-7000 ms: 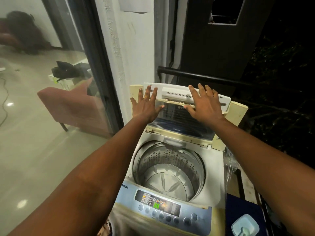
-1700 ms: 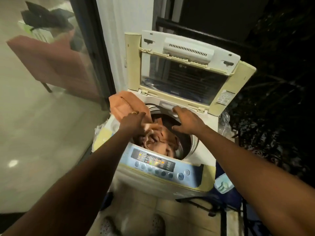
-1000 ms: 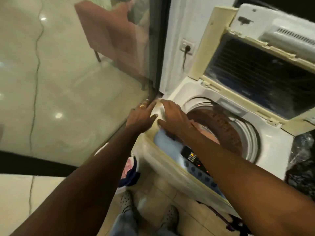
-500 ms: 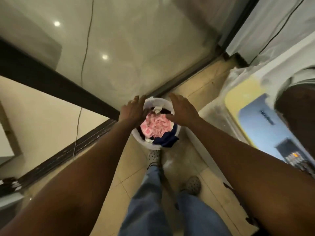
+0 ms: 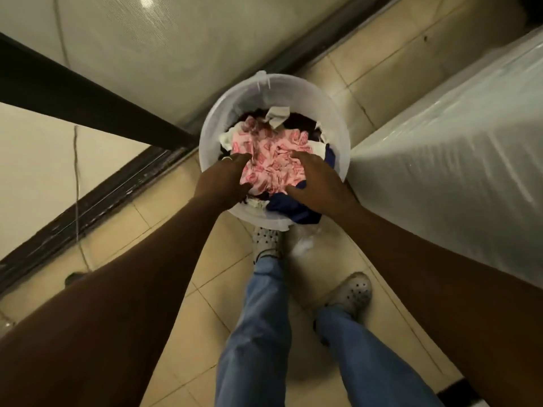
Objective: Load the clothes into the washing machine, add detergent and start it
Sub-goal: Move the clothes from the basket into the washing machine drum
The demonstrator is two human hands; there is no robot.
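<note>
A white plastic bucket [image 5: 211, 127] stands on the tiled floor [image 5: 182, 289], just left of the plastic-wrapped washing machine [image 5: 455, 160] whose side fills the right of the view. The bucket is heaped with clothes: a pink-and-white patterned garment [image 5: 271, 155] lies on top, a dark blue garment [image 5: 289, 208] hangs over the near rim, and white cloth [image 5: 277, 116] shows at the far side. The left hand [image 5: 224, 182] digs into the pink garment's left edge, fingers curled into the fabric; a ring [image 5: 226, 158] shows on one finger. The right hand [image 5: 314, 183] presses on its right side, fingers bent and gripping the cloth. Near the bucket stand the person's jeans-clad legs [image 5: 264, 318] and grey perforated clogs [image 5: 351, 293]. A glass door [image 5: 164, 42] lies to the far left.
</note>
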